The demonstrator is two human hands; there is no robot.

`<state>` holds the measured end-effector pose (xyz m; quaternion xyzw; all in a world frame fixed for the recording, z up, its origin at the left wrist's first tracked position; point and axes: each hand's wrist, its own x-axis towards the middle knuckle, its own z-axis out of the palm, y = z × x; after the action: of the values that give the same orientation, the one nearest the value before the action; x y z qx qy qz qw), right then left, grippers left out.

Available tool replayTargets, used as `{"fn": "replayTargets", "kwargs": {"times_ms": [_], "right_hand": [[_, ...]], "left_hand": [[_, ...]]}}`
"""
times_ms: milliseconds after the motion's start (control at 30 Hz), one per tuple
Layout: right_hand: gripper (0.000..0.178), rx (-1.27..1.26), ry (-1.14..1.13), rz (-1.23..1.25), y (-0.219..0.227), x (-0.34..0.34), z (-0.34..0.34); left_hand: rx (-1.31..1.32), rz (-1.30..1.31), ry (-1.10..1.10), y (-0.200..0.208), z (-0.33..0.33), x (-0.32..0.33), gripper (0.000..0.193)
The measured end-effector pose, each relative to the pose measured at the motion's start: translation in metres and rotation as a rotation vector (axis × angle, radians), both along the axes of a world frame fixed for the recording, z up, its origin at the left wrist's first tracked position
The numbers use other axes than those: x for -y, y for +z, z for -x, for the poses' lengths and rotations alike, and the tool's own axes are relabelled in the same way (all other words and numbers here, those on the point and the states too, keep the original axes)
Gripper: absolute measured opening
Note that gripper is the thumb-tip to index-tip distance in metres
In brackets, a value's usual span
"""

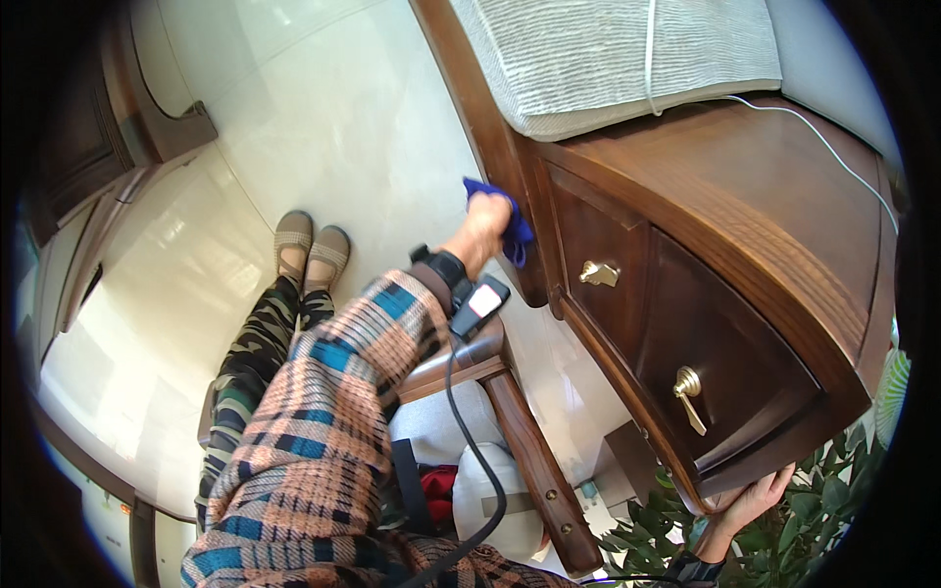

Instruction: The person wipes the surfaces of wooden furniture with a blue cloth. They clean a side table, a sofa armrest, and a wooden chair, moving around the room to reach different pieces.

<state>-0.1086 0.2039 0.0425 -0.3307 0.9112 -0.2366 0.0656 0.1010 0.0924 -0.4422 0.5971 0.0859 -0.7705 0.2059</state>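
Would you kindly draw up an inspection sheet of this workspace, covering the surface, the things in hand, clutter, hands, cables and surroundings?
Surface: brown wooden cabinet, its top bearing a pale ribbed cushion; two metal handles on its front.
Things in hand: blue cloth, bunched.
Clutter: red item and pale rounded object, kinds unclear, low beside a wooden bar.
Hands: left hand grips the cloth beside the cabinet's frame, contact unclear; right hand touches the cabinet's lower corner.
Cables: white cable over cushion and cabinet top; black cable near the left forearm.
Surroundings: glossy pale floor, woven shoes, green plant.
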Motion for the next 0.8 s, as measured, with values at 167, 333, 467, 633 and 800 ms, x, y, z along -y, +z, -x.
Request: {"fn": "replayTargets", "kwargs": {"times_ms": [167,333,467,633,800], "right_hand": [[0.025,-0.033,0.087,0.006,-0.003,0.004,-0.003],[0.023,-0.057,0.061,-0.027,-0.002,0.0,-0.002],[0.02,0.004,-0.047,0.036,-0.003,-0.001,-0.003],[0.013,-0.197,0.177,-0.098,-0.007,0.006,-0.003],[0.011,-0.179,0.203,-0.069,-0.009,0.008,-0.005]], "left_hand": [[0.274,0.263,-0.109,0.01,-0.055,0.103,0.023],[0.33,0.38,0.1,-0.003,-0.052,0.099,0.04],[0.459,0.393,-0.069,0.01,-0.001,0.022,0.065],[0.064,-0.004,-0.096,0.021,0.02,-0.035,0.031],[0.09,0.047,-0.368,-0.01,-0.02,0.033,0.02]]}}
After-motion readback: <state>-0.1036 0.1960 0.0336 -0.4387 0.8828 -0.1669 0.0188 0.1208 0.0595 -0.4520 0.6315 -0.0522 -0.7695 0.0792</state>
